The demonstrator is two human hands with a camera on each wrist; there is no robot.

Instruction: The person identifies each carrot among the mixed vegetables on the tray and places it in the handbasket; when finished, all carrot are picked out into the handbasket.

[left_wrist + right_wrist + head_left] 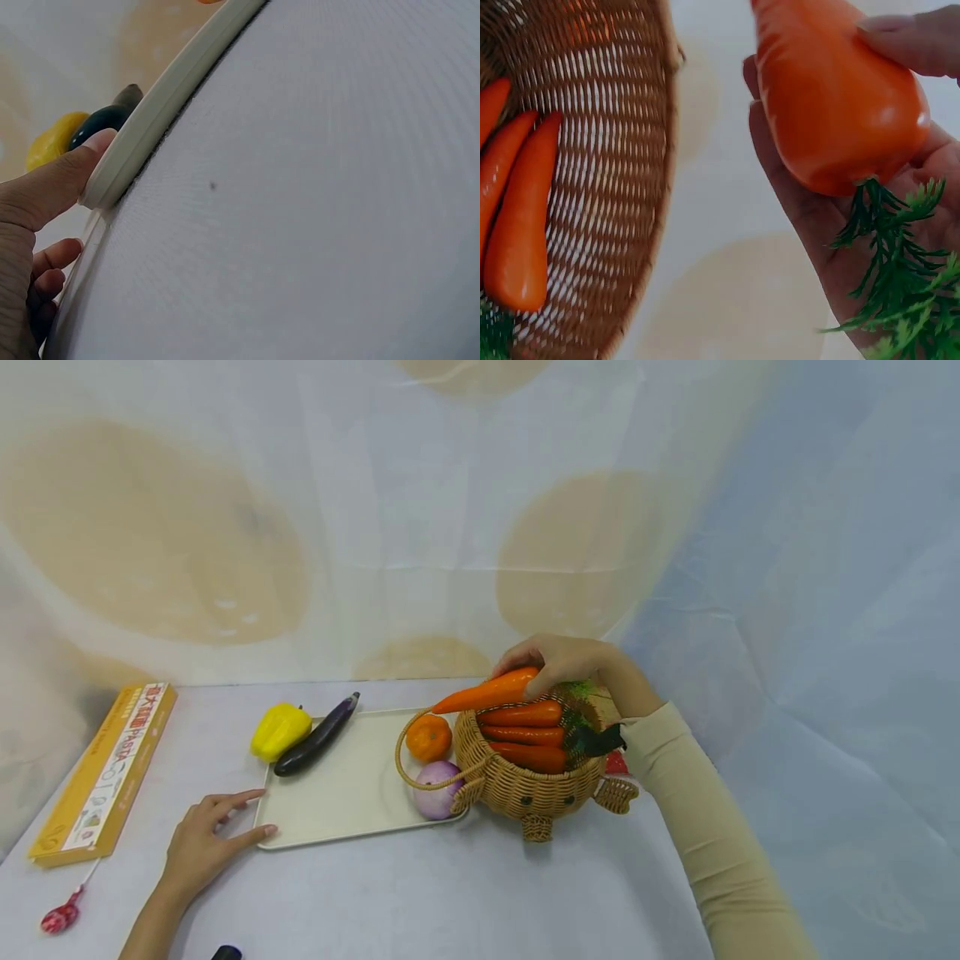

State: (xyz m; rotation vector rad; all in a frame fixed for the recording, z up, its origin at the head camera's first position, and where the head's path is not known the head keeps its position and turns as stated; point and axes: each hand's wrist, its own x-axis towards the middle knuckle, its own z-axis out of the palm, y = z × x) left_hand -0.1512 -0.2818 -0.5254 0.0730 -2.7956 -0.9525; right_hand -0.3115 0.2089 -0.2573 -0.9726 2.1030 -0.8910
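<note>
In the head view my right hand (558, 660) holds an orange carrot (491, 692) above a woven wicker basket (517, 793). Thumb and fingers wrap its thick end, and green leafy tops (900, 255) hang by the palm in the right wrist view. Several other carrots (525, 735) lie inside the basket, which has a looped handle and an animal face. At the left front corner of a cream tray (352, 793), my left hand (202, 843) grips the edge, its thumb (94, 142) over the rim. A purple onion (437, 789) and a small orange pumpkin (429, 738) sit on the tray's right end.
A dark eggplant (318, 737) lies across the tray's left end beside a yellow bell pepper (281, 732). Farther left are a yellow pasta box (105, 772) and a red-wrapped lollipop (62, 914). A patterned curtain (420, 527) hangs behind the white-covered table.
</note>
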